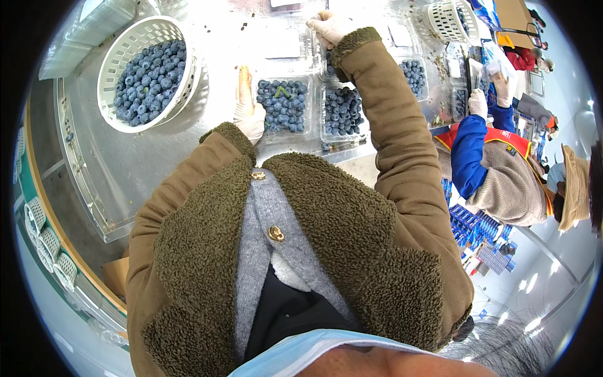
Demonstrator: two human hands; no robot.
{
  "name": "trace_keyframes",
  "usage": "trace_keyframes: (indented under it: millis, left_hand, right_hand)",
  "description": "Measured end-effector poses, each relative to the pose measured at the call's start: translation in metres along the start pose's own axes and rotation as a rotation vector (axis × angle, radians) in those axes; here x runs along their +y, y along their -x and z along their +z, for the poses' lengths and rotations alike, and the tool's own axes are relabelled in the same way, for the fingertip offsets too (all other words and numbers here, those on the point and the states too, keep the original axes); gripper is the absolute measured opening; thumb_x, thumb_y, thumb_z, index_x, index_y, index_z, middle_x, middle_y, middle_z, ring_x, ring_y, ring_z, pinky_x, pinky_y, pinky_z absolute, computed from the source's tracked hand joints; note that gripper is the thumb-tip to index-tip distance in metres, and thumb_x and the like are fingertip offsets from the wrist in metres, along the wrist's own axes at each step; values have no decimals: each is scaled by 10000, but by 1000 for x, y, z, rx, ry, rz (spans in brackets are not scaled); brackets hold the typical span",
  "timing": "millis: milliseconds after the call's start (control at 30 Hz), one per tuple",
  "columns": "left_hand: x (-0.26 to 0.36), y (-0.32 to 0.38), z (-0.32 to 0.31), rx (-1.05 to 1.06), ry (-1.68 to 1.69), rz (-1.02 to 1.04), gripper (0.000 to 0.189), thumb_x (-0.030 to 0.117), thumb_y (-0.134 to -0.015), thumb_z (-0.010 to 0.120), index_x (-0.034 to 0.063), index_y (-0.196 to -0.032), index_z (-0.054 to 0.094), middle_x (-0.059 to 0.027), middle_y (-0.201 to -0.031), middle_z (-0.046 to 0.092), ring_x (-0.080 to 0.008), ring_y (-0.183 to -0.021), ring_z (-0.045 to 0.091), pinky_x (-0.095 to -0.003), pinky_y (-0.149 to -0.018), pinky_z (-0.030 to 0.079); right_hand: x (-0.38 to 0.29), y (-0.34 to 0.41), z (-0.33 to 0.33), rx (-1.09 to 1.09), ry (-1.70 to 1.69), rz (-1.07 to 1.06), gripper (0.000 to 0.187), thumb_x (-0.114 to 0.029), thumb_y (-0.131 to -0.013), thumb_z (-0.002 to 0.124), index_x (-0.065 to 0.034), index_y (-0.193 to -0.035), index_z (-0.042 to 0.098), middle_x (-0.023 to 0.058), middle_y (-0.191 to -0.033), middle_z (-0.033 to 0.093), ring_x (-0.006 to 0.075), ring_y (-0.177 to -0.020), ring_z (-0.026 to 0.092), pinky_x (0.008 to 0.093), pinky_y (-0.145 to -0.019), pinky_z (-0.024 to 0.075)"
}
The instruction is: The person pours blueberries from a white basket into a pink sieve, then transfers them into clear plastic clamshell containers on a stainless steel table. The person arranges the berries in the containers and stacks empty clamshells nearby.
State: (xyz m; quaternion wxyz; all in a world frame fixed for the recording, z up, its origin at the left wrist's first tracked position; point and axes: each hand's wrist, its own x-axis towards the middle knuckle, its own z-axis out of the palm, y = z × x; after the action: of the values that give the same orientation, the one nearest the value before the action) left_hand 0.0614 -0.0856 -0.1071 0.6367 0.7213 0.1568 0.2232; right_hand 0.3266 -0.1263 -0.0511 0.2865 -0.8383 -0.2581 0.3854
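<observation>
My left hand point(248, 115), in a pale glove, rests along the left side of a clear plastic clamshell filled with blueberries point(285, 113). Its fingers point away from me, and the thumb lies near the box's edge. A green sprig point(281, 91) sits on top of those berries. To the right stands a second clamshell of blueberries point(343, 112), with one loose blueberry point(325, 146) by its near edge. My right hand point(330, 28), also gloved, is farther away over the clamshells' far side, fingers curled. Whether anything small is pinched in it cannot be seen. My right sleeve hides part of the boxes below it.
A white basket of blueberries point(146, 89) stands at the left, near stacked clear plastic containers point(87, 35). Another clamshell of blueberries point(413, 77) lies beyond my right arm. A smaller white basket point(447, 21) is at the far right. A co-worker's gloved hand point(478, 103) is on the right.
</observation>
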Motion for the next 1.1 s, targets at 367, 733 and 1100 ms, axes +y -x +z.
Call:
trace_keyframes:
  millis: [367, 733, 1100]
  left_hand:
    - [3, 2, -2, 29, -174, -8, 741, -61, -700, 352, 17, -1388, 88, -215, -1407, 173, -327, -1309, 183, -360, -1072, 151]
    - [-7, 3, 1, 10, -277, 19, 735, -42, -699, 370, 1, -1383, 103, -203, -1416, 162, -317, -1314, 174, -358, -1080, 141]
    - [-4, 1, 3, -25, -27, -39, 779, -107, -666, 320, -1, -1386, 42, -197, -1436, 96, -274, -1340, 111, -336, -1091, 73]
  right_hand:
    - [13, 86, 48, -79, 633, -764, 358, -188, -806, 611, -99, -1141, 522, 125, -965, 598, 263, -884, 581, 360, -776, 481]
    - [33, 90, 78, -146, 375, -679, 265, -39, -767, 604, -82, -1024, 560, 60, -836, 588, 199, -740, 557, 292, -676, 470]
    - [16, 100, 21, -482, -725, -124, 348, -115, -777, 642, 64, -1039, 497, 113, -771, 614, 139, -659, 609, 241, -616, 521]
